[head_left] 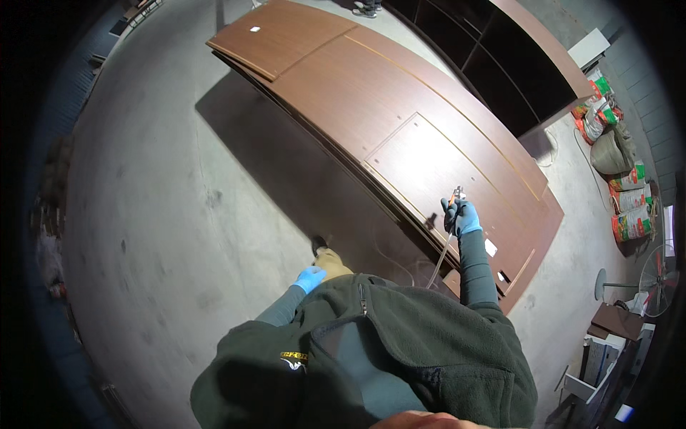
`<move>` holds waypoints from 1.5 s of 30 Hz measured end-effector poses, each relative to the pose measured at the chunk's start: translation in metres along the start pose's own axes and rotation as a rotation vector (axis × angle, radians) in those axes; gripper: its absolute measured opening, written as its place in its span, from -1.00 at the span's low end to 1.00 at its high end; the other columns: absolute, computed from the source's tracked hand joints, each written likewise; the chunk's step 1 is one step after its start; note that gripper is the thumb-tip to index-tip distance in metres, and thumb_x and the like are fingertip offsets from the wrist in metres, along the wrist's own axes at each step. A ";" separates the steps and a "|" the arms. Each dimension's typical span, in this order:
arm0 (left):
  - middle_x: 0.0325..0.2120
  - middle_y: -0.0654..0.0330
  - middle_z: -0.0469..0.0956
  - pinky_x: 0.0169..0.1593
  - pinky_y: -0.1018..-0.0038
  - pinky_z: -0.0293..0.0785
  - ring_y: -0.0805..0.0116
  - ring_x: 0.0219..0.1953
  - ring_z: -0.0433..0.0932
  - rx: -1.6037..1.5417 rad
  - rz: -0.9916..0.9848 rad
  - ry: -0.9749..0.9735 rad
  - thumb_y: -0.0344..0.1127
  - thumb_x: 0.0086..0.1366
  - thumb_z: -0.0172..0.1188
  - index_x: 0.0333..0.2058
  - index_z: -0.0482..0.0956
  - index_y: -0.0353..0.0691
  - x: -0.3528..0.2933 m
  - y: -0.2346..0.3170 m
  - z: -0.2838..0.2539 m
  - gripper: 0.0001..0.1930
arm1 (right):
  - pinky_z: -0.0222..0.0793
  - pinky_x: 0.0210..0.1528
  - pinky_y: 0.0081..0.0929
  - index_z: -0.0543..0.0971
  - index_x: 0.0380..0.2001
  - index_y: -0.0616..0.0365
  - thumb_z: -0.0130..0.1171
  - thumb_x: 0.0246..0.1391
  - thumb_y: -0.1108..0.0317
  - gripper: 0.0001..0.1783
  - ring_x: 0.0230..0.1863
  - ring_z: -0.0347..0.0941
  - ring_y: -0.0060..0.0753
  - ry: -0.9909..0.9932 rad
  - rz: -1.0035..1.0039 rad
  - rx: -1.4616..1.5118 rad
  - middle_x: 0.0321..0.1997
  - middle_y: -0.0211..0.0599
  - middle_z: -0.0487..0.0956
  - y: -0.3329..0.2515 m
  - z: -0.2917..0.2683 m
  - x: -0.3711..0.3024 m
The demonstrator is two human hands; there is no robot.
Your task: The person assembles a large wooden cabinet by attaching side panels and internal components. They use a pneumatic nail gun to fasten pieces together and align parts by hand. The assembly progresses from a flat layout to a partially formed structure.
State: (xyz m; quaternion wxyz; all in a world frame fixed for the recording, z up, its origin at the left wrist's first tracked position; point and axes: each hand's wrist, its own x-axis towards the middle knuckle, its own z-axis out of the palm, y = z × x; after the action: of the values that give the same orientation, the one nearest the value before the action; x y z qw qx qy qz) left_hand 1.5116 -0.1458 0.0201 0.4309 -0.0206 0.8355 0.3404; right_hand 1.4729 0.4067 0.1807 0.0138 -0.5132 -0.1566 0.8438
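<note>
My right hand (463,217), in a blue glove, is closed around a small tool (455,194) with a thin clear hose (441,259) trailing down from it. It hovers over the near end of a stack of brown wooden panels (357,93) that lies flat and stretches away to the upper left. My left hand (309,278), also in a blue glove, hangs by my thigh above the concrete floor and holds nothing. A dark green fleece jacket (386,350) fills the lower middle of the view.
A dark open cabinet frame (500,64) stands behind the panels at upper right. Coloured sacks (629,200) are piled along the right wall. A standing fan (654,275) and boxes sit at lower right. Grey concrete floor (157,186) spreads to the left.
</note>
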 end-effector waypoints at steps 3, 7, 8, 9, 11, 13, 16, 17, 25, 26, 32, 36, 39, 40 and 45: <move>-0.01 -0.16 0.67 0.12 0.17 0.51 -0.01 0.00 0.65 -0.022 -0.122 0.031 0.05 0.32 0.12 0.01 0.67 -0.32 0.029 -0.042 -0.092 -0.46 | 0.42 -0.69 -0.68 0.41 0.03 0.29 -0.05 0.36 0.34 -0.70 -0.71 0.38 -0.60 -0.323 0.402 -0.303 -0.28 -0.06 0.67 0.099 0.104 0.018; -0.02 0.14 0.66 0.10 0.24 0.53 0.24 -0.01 0.60 -0.501 -0.191 0.246 0.22 0.37 0.19 0.19 0.56 -0.25 0.063 -0.040 -0.207 -0.33 | 0.43 -0.62 -0.64 0.40 0.06 0.19 -0.10 0.47 0.25 -0.72 -0.64 0.41 -0.61 -0.516 0.508 -0.720 -0.19 0.08 0.71 0.269 0.245 0.008; -0.01 0.17 0.64 0.10 0.21 0.53 0.23 -0.01 0.59 -0.698 -0.281 0.300 0.32 0.39 0.15 0.24 0.52 -0.23 0.071 -0.022 -0.231 -0.25 | 0.43 -0.61 -0.63 0.40 0.06 0.20 -0.10 0.48 0.25 -0.72 -0.61 0.44 -0.59 -0.573 0.563 -0.753 -0.20 0.07 0.71 0.298 0.276 0.004; 0.05 0.16 0.61 0.13 0.19 0.52 0.21 0.05 0.58 -0.887 -0.227 0.202 0.37 0.41 0.08 0.29 0.46 -0.20 0.078 0.003 -0.259 -0.22 | 0.43 -0.58 -0.60 0.46 0.00 0.21 -0.08 0.46 0.27 -0.74 -0.60 0.45 -0.57 -0.561 0.493 -0.879 -0.23 0.00 0.70 0.321 0.304 -0.001; 0.14 0.08 0.57 0.20 0.15 0.51 0.14 0.15 0.56 -1.228 0.003 -0.056 0.41 0.47 -0.06 0.32 0.42 -0.20 0.091 0.066 -0.308 -0.20 | 0.43 -0.53 -0.54 0.57 -0.15 0.23 -0.01 0.42 0.32 -0.77 -0.56 0.46 -0.53 -0.892 0.182 -1.242 -0.32 -0.14 0.66 0.341 0.351 -0.006; 0.13 -0.03 0.58 0.28 0.12 0.48 0.07 0.21 0.55 -1.401 0.249 -0.133 0.35 0.51 -0.08 0.25 0.46 -0.26 0.098 0.128 -0.348 -0.25 | 0.41 -0.49 -0.49 0.64 -0.28 0.25 0.05 0.38 0.37 -0.77 -0.53 0.47 -0.49 -0.923 0.007 -1.470 -0.38 -0.24 0.63 0.352 0.393 -0.006; 0.05 -0.11 0.62 0.31 0.06 0.50 0.03 0.15 0.59 -1.472 0.165 -0.055 0.13 0.47 0.16 0.04 0.54 -0.34 0.109 0.191 -0.401 -0.44 | 0.51 -0.42 -0.49 0.60 -0.09 0.23 0.09 0.42 0.26 -0.75 -0.47 0.54 -0.42 -0.791 0.366 -1.371 -0.35 -0.20 0.65 0.348 0.443 0.006; 0.05 -0.11 0.62 0.30 0.06 0.51 0.02 0.15 0.59 -1.472 0.160 -0.095 0.09 0.45 0.21 0.02 0.54 -0.32 0.114 0.203 -0.422 -0.48 | 0.53 -0.43 -0.47 0.56 -0.02 0.23 0.10 0.43 0.18 -0.69 -0.47 0.55 -0.39 -0.796 0.570 -1.131 -0.32 -0.18 0.65 0.344 0.462 0.017; 0.26 -0.04 0.48 0.32 0.19 0.46 0.07 0.24 0.53 -1.259 0.325 -0.031 0.28 0.47 0.08 0.42 0.19 -0.35 0.268 0.257 -0.585 -0.14 | 0.37 -0.71 -0.67 0.54 -0.02 0.00 -0.05 0.40 -0.31 -0.41 -0.74 0.37 -0.54 -0.923 0.426 -0.615 -0.39 -0.16 0.64 0.343 0.628 0.148; 0.33 -0.02 0.40 0.33 0.18 0.43 0.07 0.27 0.49 -1.234 0.167 0.149 0.29 0.45 0.11 0.44 0.16 -0.30 0.291 0.253 -0.605 -0.12 | 0.36 -0.74 -0.65 0.54 -0.04 -0.02 -0.04 0.39 -0.31 -0.43 -0.77 0.35 -0.53 -0.912 0.609 -0.399 -0.40 -0.14 0.63 0.342 0.649 0.170; -0.10 0.26 0.52 -0.09 0.40 0.44 0.36 -0.22 0.44 -1.076 -0.138 0.645 0.03 0.43 0.25 0.14 0.51 -0.09 0.351 0.138 -0.716 -0.54 | 0.50 -0.72 -0.59 0.57 -0.19 -0.24 0.08 0.42 0.01 -0.82 -0.64 0.57 -0.54 -0.535 0.560 -0.272 -0.48 -0.40 0.64 0.323 0.747 0.291; -0.48 0.32 0.50 -0.18 0.35 0.45 0.35 -0.39 0.44 -0.890 -0.377 0.435 -0.04 0.46 0.16 -0.19 0.60 -0.15 0.368 0.066 -0.761 -0.72 | 0.41 -0.73 -0.68 0.55 -0.27 -0.08 0.10 0.42 0.13 -0.81 -0.66 0.53 -0.50 -0.488 0.531 -0.314 -0.57 -0.50 0.53 0.300 0.792 0.338; -0.55 0.23 0.45 -0.22 0.29 0.44 0.28 -0.42 0.44 -0.333 -0.271 0.374 -0.07 0.42 0.19 -0.27 0.52 -0.24 0.419 0.053 -0.801 -0.69 | 0.51 -0.59 -0.62 0.54 -0.30 -0.01 0.09 0.42 0.22 -0.82 -0.69 0.45 -0.52 -0.361 0.305 -0.247 -0.60 -0.53 0.47 0.263 0.847 0.385; -0.56 0.19 0.45 -0.22 0.26 0.44 0.25 -0.42 0.46 -0.288 -0.160 0.410 -0.07 0.41 0.20 -0.28 0.51 -0.27 0.434 0.057 -0.814 -0.68 | 0.56 -0.54 -0.58 0.54 -0.32 0.01 0.09 0.41 0.25 -0.82 -0.70 0.42 -0.50 -0.251 0.211 -0.144 -0.61 -0.53 0.44 0.245 0.873 0.406; 0.01 -0.14 0.60 0.16 0.15 0.45 -0.02 0.09 0.56 -0.026 0.117 0.417 -0.05 0.37 0.24 0.09 0.53 -0.36 0.557 0.131 -0.936 -0.49 | 0.39 -0.66 -0.67 0.46 -0.46 -0.06 0.03 0.35 0.28 -0.77 -0.74 0.30 -0.53 -0.150 -0.198 0.055 -0.63 -0.48 0.39 0.133 0.962 0.466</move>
State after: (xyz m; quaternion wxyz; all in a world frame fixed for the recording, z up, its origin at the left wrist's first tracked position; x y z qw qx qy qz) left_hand 0.4588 -0.4500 0.0548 0.2280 -0.0475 0.9018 0.3640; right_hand 0.4333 0.1255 0.1503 0.0991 -0.4303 -0.1840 0.8782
